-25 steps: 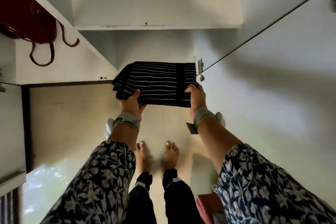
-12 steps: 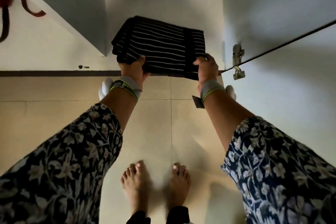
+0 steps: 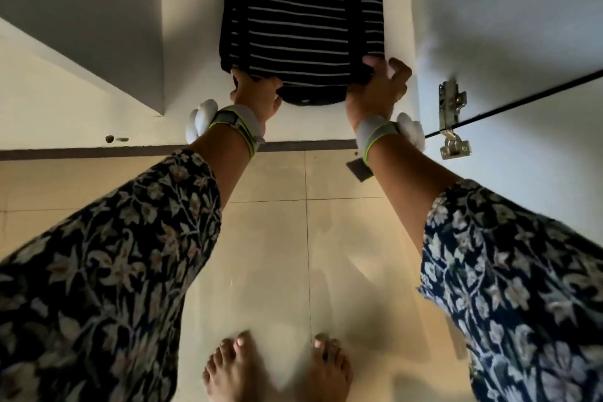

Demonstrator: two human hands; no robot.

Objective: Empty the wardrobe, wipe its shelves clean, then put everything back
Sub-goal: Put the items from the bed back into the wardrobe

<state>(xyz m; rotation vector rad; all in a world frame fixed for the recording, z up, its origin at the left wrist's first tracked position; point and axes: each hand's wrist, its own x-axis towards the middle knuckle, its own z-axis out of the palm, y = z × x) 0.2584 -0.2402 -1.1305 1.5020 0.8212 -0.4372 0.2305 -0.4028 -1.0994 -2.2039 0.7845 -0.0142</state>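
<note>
Striped clothes (image 3: 300, 19) between wardrobe panels (image 3: 98, 26); door hinge (image 3: 452, 121) near right hand (image 3: 375, 93).

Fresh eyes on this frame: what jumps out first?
The folded striped cloth, black with white lines, stands out at top centre inside the white wardrobe. The left hand and right hand grip its two near corners. Lower down, floral sleeves frame bare feet on the beige tiled floor, and a metal hinge sits at the right.
</note>
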